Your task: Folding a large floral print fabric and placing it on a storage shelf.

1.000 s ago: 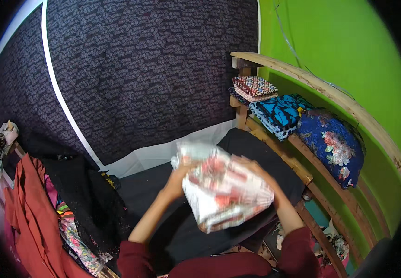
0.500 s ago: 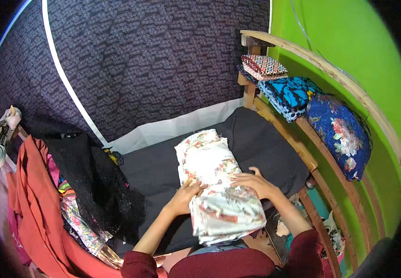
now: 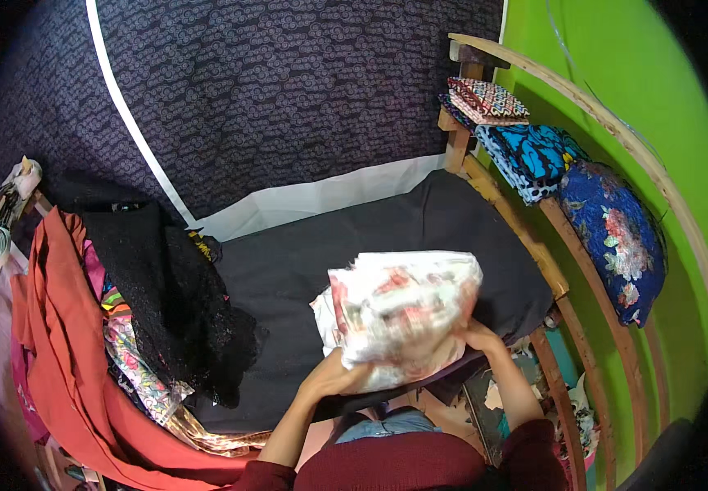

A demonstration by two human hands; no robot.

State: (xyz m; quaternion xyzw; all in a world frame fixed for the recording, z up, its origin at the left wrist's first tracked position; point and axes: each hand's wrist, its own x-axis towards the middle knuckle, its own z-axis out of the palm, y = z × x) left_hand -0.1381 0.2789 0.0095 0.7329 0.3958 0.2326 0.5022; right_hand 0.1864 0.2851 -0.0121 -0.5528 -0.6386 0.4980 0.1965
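Note:
A white cloth (image 3: 407,307) with a red and green floral print is folded into a thick bundle in front of me, above the dark bed cover (image 3: 288,278). Its surface is blurred by motion. My left hand (image 3: 336,376) grips its near left corner, the fingers partly tucked under the fabric. At the right side, my right hand (image 3: 479,337) holds the bundle's edge, with most fingers hidden behind the cloth. A paler layer sticks out on the bundle's left.
Clothes hang on the left, among them a rust-red garment (image 3: 67,327) and a black lacy one (image 3: 166,303). Along the wooden slats (image 3: 583,303) on the right rest folded patterned cloths (image 3: 489,102), a blue-and-black cloth (image 3: 534,155) and a blue floral bundle (image 3: 616,237).
The floral cloth was a long strip lying flat under both hands; its near part is now folded over away from me into a shorter, wider bundle. The view has shifted slightly.

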